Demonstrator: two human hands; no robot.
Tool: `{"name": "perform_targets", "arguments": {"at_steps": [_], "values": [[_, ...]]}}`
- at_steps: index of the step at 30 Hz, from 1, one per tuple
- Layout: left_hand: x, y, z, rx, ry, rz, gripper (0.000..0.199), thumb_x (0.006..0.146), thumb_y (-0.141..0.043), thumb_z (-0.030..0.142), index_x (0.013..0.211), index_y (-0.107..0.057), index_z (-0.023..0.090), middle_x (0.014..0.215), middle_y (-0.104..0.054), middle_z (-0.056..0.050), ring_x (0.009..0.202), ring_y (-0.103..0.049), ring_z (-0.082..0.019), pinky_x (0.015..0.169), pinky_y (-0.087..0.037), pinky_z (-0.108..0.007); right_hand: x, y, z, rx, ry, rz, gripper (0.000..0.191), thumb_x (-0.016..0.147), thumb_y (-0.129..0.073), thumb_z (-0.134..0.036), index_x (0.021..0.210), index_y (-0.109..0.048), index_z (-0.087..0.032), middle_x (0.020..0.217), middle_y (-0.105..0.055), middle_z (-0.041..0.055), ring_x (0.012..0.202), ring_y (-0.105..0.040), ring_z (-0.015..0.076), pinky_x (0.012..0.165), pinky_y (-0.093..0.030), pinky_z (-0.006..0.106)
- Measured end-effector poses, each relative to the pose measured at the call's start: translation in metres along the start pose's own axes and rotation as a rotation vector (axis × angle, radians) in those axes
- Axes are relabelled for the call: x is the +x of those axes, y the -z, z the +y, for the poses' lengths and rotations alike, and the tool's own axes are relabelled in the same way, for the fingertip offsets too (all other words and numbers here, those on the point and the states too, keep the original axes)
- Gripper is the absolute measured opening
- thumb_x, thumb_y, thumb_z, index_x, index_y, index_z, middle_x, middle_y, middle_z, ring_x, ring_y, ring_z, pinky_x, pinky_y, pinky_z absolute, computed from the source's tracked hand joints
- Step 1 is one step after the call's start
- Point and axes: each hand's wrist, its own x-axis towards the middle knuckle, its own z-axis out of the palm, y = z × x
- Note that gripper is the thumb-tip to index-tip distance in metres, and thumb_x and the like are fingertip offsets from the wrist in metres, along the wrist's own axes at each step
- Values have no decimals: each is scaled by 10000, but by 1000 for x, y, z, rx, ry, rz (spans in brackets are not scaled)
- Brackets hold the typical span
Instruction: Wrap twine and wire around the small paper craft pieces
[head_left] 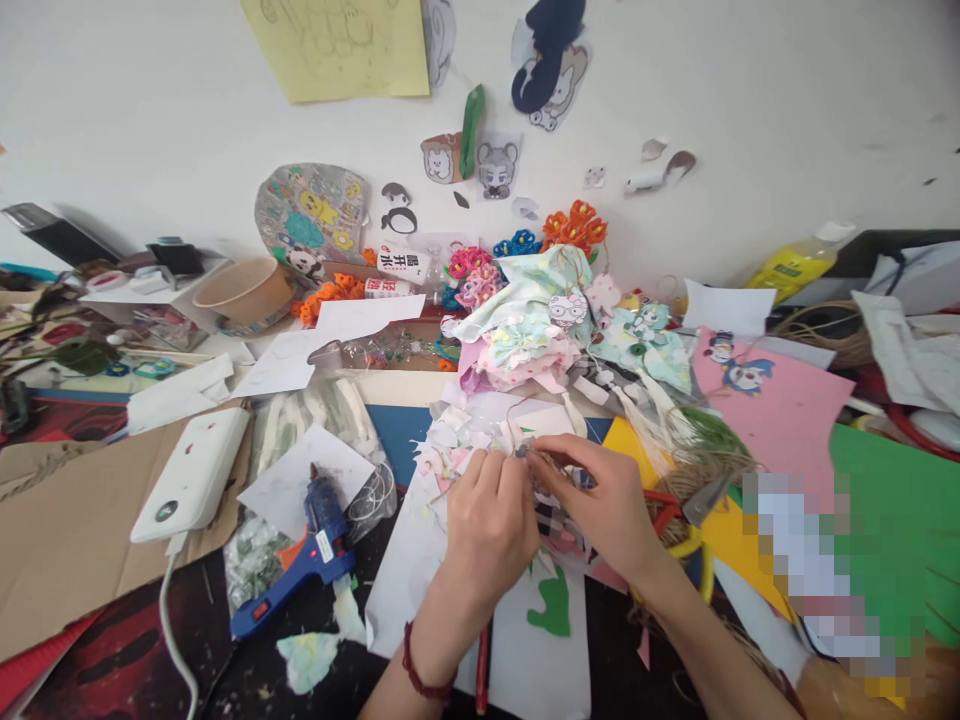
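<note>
My left hand (493, 515) is closed in a fist, its fingertips turned toward the right hand. My right hand (604, 495) pinches with thumb and forefinger, almost touching the left. A thin brown cord (513, 408) loops up from the fingertips of both hands; the rest of it is hidden by the fingers. Beneath them lie paper and fabric scraps (450, 440) on a white sheet (409, 570). A green cut-out piece (551, 603) and a dark red pencil (482, 665) lie near my wrists.
To the left are a blue glue gun (322, 540) and a white power bank (196, 470) with a cable. Fabric pouches (525, 300) and crocheted flowers (574, 228) pile up behind. At right lie scissors (705, 500), twine (697, 470) and coloured sheets (780, 390).
</note>
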Motion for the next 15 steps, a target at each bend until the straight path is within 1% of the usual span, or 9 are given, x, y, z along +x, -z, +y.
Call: {"name": "perform_targets", "arguments": {"at_steps": [7, 15], "values": [[0, 1, 1, -26, 12, 7, 331, 907, -438, -13, 698, -329, 219, 657, -382, -14, 638, -332, -179, 577, -252, -336, 0, -2, 0, -8, 57, 24, 62, 908, -645, -224, 909, -694, -186, 827, -749, 17, 713, -695, 137, 662, -540, 224], [1, 4, 2, -94, 40, 18, 337, 911, -442, -12, 712, -301, 221, 657, -360, 1, 631, -326, -169, 572, -244, -331, 1, -3, -4, 9, 76, 40, 44, 906, -637, -179, 890, -677, -176, 813, -734, 23, 726, -690, 132, 669, -530, 214]]}}
